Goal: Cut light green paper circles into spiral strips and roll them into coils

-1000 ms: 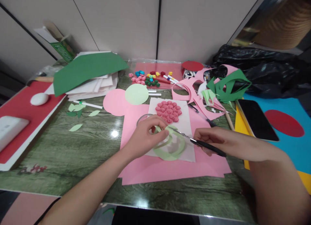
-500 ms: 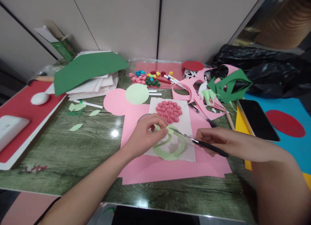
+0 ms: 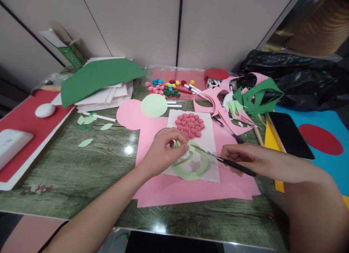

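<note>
My left hand (image 3: 163, 151) pinches a light green paper spiral (image 3: 192, 165) held just above a white sheet (image 3: 209, 136). My right hand (image 3: 245, 158) is closed round black-handled scissors (image 3: 218, 158), whose blades point left and meet the green paper near my left fingers. A cluster of rolled pink paper flowers (image 3: 190, 124) sits on the white sheet behind the spiral. Pink paper (image 3: 191, 191) lies under everything on the green marbled table (image 3: 81, 165).
A light green paper circle (image 3: 154, 105) and pink circle (image 3: 128, 114) lie behind. Small coloured paper rolls (image 3: 165, 87), markers (image 3: 191, 88), pink and green scraps (image 3: 245, 96), a phone (image 3: 289, 134), a paper stack under a green sheet (image 3: 98, 78), small leaf cutouts (image 3: 87, 123).
Almost nothing differs: my right hand and the scissors have shifted slightly right, and the view has drifted a little.
</note>
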Action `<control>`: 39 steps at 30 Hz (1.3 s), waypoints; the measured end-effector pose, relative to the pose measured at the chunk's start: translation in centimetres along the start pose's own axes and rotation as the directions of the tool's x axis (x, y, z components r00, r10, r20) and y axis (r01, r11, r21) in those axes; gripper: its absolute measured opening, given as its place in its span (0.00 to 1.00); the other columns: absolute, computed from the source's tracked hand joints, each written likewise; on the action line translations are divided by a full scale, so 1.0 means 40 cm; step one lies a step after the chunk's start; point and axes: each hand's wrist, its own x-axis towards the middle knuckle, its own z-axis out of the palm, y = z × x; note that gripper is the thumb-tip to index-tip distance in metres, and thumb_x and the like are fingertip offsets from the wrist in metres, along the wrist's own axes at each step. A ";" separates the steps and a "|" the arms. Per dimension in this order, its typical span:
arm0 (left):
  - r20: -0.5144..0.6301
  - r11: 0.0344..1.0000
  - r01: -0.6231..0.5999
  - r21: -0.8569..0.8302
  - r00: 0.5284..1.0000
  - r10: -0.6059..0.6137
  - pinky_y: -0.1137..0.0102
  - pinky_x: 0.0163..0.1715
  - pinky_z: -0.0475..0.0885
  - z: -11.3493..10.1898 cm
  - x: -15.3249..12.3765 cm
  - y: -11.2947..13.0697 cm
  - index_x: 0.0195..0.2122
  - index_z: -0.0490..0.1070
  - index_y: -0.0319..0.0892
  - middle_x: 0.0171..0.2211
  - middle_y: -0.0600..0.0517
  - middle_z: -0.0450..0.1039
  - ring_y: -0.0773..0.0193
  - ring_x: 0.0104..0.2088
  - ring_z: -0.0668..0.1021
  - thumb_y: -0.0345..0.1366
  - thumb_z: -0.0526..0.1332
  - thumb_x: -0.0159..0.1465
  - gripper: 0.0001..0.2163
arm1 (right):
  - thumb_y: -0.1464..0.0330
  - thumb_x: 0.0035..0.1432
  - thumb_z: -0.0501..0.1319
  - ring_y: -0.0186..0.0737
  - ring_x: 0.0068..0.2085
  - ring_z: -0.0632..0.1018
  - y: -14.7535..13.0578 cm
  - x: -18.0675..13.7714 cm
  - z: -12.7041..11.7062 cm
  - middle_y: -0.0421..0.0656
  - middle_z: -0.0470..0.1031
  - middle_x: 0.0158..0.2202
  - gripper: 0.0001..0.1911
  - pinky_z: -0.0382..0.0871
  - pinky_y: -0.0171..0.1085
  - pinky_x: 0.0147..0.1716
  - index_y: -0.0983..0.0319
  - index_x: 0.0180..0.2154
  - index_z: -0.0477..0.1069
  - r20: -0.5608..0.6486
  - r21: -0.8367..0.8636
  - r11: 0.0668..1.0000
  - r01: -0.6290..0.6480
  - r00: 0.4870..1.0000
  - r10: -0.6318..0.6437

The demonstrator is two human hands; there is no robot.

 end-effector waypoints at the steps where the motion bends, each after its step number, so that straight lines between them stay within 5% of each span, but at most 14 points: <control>1: -0.004 1.000 0.001 0.001 1.000 -0.001 0.62 0.41 0.69 0.000 0.000 -0.001 0.24 0.69 0.43 0.34 0.50 0.74 0.59 0.40 0.75 0.31 0.60 0.57 0.05 | 0.56 0.62 0.54 0.34 0.28 0.65 0.001 0.001 0.001 0.39 0.65 0.27 0.15 0.60 0.33 0.27 0.61 0.31 0.66 -0.004 0.010 1.000 -0.004 1.000 0.004; 13: 0.006 0.998 0.032 -0.047 0.999 -0.032 0.65 0.38 0.70 0.000 0.003 -0.003 0.23 0.70 0.43 0.32 0.50 0.75 0.60 0.39 0.75 0.34 0.61 0.58 0.07 | 0.61 0.57 0.60 0.37 0.32 0.67 0.009 -0.042 -0.031 0.41 0.68 0.32 0.09 0.62 0.34 0.29 0.60 0.35 0.68 -0.047 0.055 0.998 -0.018 0.999 0.021; 17: 0.014 0.991 0.063 -0.120 0.998 -0.062 0.66 0.36 0.69 -0.003 0.004 -0.001 0.22 0.70 0.42 0.30 0.51 0.74 0.60 0.38 0.75 0.34 0.61 0.57 0.07 | 0.57 0.59 0.58 0.37 0.31 0.67 0.025 -0.034 -0.044 0.40 0.67 0.30 0.12 0.61 0.34 0.29 0.59 0.32 0.67 -0.159 0.006 0.999 -0.046 0.986 0.046; 19: 0.016 0.982 0.084 -0.167 0.996 -0.083 0.67 0.33 0.69 -0.004 0.006 -0.001 0.22 0.70 0.42 0.29 0.51 0.73 0.60 0.37 0.74 0.35 0.62 0.56 0.07 | 0.55 0.61 0.54 0.38 0.30 0.67 0.038 -0.013 -0.044 0.41 0.67 0.29 0.15 0.59 0.35 0.29 0.59 0.32 0.67 -0.317 -0.086 0.992 -0.097 0.946 0.065; 23: 0.020 0.974 0.094 -0.208 0.996 -0.091 0.67 0.33 0.68 -0.005 0.007 -0.002 0.22 0.71 0.42 0.29 0.52 0.72 0.61 0.36 0.74 0.34 0.62 0.56 0.07 | 0.53 0.58 0.56 0.43 0.31 0.71 0.065 0.041 -0.037 0.44 0.73 0.30 0.16 0.58 0.38 0.28 0.60 0.34 0.69 -0.647 -0.255 0.889 -0.381 0.750 0.137; 32: 0.010 1.000 -0.004 -0.029 1.000 0.005 0.68 0.31 0.67 0.012 -0.001 -0.008 0.27 0.77 0.45 0.34 0.50 0.75 0.63 0.36 0.74 0.34 0.65 0.56 0.02 | 0.55 0.58 0.57 0.59 0.45 0.74 0.074 0.061 -0.028 0.57 0.74 0.47 0.22 0.63 0.46 0.38 0.66 0.44 0.73 -0.786 -0.385 0.796 -0.467 0.618 -0.018; 34: 0.009 1.000 -0.004 -0.008 1.000 0.004 0.69 0.31 0.67 0.017 -0.001 -0.009 0.27 0.77 0.45 0.34 0.50 0.75 0.63 0.36 0.74 0.34 0.65 0.56 0.02 | 0.55 0.59 0.57 0.52 0.40 0.75 0.043 0.060 -0.010 0.52 0.76 0.42 0.19 0.63 0.43 0.36 0.63 0.42 0.73 -0.759 -0.367 0.859 -0.356 0.649 -0.055; 37: 0.015 1.000 0.004 0.019 1.000 -0.005 0.69 0.32 0.69 0.022 0.000 -0.008 0.30 0.78 0.44 0.35 0.49 0.74 0.64 0.36 0.75 0.34 0.65 0.56 0.02 | 0.55 0.60 0.56 0.39 0.28 0.72 -0.004 0.064 0.028 0.44 0.76 0.34 0.17 0.63 0.38 0.28 0.59 0.43 0.73 -0.582 -0.218 0.972 -0.092 0.812 -0.054; 39: 0.027 1.000 0.018 0.012 0.999 -0.018 0.68 0.34 0.71 0.024 -0.001 -0.008 0.32 0.78 0.43 0.36 0.49 0.74 0.64 0.36 0.75 0.33 0.65 0.56 0.04 | 0.55 0.60 0.57 0.36 0.26 0.71 -0.020 0.071 0.048 0.42 0.76 0.34 0.16 0.63 0.36 0.27 0.58 0.43 0.73 -0.481 -0.133 0.991 0.029 0.872 -0.090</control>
